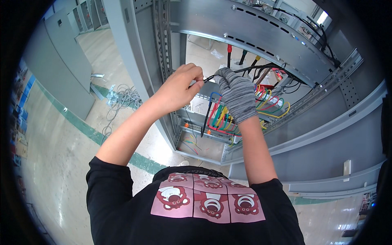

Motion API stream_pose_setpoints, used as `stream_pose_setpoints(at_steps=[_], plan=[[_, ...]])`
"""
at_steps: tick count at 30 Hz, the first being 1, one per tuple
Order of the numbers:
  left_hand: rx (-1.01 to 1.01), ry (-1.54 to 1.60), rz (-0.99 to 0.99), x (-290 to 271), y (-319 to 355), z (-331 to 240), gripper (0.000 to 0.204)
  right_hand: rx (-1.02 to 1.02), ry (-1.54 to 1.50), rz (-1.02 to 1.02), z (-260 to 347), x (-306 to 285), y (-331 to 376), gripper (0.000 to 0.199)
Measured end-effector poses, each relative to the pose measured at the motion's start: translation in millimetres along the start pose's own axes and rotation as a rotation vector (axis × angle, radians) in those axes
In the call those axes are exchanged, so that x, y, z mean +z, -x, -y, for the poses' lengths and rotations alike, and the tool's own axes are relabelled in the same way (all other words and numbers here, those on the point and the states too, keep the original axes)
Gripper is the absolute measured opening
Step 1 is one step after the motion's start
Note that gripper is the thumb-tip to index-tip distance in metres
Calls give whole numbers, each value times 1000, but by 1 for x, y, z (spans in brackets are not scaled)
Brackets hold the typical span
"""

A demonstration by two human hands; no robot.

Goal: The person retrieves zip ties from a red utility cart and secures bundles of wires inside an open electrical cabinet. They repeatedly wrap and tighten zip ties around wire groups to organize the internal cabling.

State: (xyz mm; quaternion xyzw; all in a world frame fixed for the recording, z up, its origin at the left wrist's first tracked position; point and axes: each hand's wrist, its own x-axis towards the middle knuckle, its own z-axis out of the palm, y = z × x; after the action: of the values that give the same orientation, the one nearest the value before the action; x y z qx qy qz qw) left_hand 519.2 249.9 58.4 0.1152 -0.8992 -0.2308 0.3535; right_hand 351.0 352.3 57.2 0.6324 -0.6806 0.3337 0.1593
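Bare, with its thumb and fingertips pinched together, my left hand (178,87) grips the end of a thin black cable (210,78). My right hand (237,96) wears a grey knitted glove, and its fingers are curled around the same cable a short way along. From there a black cable bundle (261,66) runs off to the right beneath a metal crossbeam. Below the gloved hand hang looped red, green, yellow and blue wires (220,118), partly hidden by it. Behind the hands, thick black cables with a red sleeve (229,49) and a yellow sleeve (256,60) come down.
A grey metal cabinet frame surrounds my hands, with an upright post (139,69) at the left and a slotted crossbeam (245,34) above. Tangled grey cable (120,104) lies on the floor at left, near a grey cabinet (61,61). Wire scraps (192,143) lie at the frame's base.
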Motion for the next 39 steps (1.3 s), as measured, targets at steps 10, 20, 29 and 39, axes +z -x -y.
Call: stream_pose_setpoints(at_steps=[10,20,29,39], plan=[[-282,164,208,-14,-18,-18,7,4,-21,55,-2,-3,-1,20],[-82,-120,46,-21,-12,-9,16,-33,87,37,-7,5,1,23],[-290,309,81,1,6,6,19,-20,74,47,4,0,-3,21],[-83,36,-35,-6,-8,-6,16,-34,23,0,1,-1,-4,21]])
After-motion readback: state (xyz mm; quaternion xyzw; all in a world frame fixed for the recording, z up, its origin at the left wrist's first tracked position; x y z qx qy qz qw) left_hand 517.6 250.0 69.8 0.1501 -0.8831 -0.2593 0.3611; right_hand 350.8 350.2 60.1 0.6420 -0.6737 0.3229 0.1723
